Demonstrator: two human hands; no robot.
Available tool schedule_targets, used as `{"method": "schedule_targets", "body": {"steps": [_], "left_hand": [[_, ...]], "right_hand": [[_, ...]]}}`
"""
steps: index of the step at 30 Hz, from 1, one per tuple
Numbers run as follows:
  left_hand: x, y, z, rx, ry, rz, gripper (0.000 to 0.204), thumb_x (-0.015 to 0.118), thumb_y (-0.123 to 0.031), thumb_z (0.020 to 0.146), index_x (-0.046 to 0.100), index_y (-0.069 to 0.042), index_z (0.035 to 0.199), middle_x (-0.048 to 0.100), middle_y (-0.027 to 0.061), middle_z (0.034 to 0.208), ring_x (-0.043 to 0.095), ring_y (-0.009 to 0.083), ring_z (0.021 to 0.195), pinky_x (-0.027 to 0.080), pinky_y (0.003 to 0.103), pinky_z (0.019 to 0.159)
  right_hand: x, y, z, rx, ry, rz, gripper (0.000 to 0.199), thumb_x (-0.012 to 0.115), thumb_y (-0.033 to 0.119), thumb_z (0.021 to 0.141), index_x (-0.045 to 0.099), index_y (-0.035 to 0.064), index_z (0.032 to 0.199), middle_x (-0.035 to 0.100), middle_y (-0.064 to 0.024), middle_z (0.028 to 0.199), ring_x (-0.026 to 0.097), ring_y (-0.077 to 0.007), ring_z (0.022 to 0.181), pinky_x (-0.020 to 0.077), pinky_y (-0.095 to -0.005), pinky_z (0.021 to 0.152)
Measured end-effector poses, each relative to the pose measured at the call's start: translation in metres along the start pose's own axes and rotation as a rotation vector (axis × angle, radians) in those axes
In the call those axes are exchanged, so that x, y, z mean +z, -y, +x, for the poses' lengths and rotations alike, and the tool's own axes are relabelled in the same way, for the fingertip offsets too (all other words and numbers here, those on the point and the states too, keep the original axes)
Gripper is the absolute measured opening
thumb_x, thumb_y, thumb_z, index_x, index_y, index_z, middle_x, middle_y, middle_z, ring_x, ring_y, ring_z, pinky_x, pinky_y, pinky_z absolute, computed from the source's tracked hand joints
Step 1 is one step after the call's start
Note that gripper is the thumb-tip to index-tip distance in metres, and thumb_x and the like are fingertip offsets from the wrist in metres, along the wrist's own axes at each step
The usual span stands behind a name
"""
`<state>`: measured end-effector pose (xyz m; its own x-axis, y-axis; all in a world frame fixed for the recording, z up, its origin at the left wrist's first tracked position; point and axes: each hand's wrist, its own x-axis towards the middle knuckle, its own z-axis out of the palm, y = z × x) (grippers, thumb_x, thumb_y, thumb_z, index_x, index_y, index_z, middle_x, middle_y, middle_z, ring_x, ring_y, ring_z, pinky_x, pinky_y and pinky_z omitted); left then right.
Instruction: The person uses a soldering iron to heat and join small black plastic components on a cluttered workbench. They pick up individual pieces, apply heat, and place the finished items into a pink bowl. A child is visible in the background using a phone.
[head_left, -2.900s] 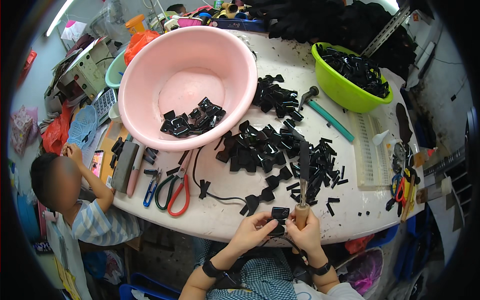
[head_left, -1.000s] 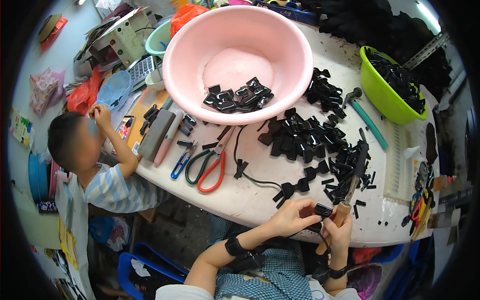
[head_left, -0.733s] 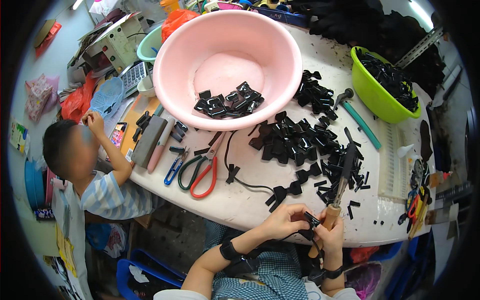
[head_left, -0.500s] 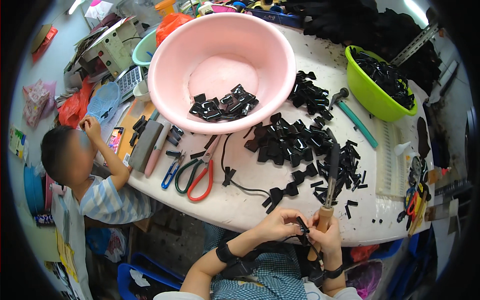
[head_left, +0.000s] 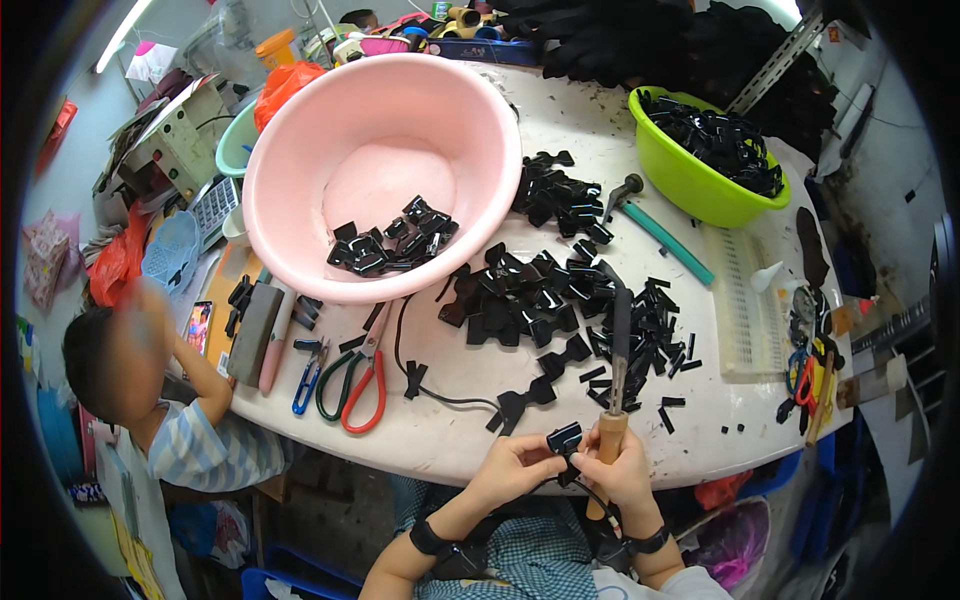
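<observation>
Close to the table's front edge, my left hand point(head_left: 518, 468) pinches a small glossy black bow point(head_left: 565, 438) between thumb and fingers. My right hand point(head_left: 624, 472) is wrapped round the wooden handle of a soldering iron point(head_left: 612, 432), whose metal shaft and dark tip point up and away over the table. The thumb and fingertips of my right hand also meet the bow's lower part. A dark cord hangs below my hands. Just beyond lie joined black bows point(head_left: 522, 402), a heap of black bow pieces point(head_left: 510, 300) and many short black strips point(head_left: 655, 330).
A large pink basin point(head_left: 500, 215) holds several black bows. Scissors point(head_left: 365, 385), blue snips point(head_left: 308, 380) and a grey block point(head_left: 255, 335) lie left. A hammer point(head_left: 665, 240), green bowl point(head_left: 690, 205) and clear ridged tray point(head_left: 745, 330) stand right. Another person point(head_left: 190, 420) sits left.
The whole view has shifted, so the table things sit further left and lower. The bow between my hands has turned, showing its glossy face. The other person's raised hand has moved.
</observation>
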<state>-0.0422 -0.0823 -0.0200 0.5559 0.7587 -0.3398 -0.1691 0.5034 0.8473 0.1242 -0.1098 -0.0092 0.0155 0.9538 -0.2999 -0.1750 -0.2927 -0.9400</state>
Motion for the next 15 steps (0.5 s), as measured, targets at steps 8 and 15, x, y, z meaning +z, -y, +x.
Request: {"method": "schedule_targets", "body": {"steps": [8,15], "left_hand": [[-0.006,0.013,0.002,-0.031,-0.022,-0.039,0.023,0.061,-0.007,0.078,0.057,0.002,0.099,0.060,0.0037,0.086,0.055,0.0069,0.076,0.044,0.020,0.066],[-0.030,0.005,0.003,0.182,-0.149,-0.041,0.025,0.061,-0.003,0.076,0.057,0.001,0.101,0.060,0.0029,0.091,0.055,0.0075,0.081,0.044,0.021,0.072]], "right_hand": [[-0.003,0.000,-0.011,-0.033,-0.050,-0.157,0.025,0.067,0.006,0.067,0.047,0.0016,0.082,0.057,-0.0049,0.068,0.052,-0.0084,0.054,0.0426,-0.0227,0.050],[-0.044,0.003,-0.039,-0.120,0.070,-0.667,0.024,0.070,0.014,0.065,0.052,0.0028,0.079,0.054,-0.0110,0.059,0.054,-0.0232,0.050,0.0415,-0.0292,0.049]]}}
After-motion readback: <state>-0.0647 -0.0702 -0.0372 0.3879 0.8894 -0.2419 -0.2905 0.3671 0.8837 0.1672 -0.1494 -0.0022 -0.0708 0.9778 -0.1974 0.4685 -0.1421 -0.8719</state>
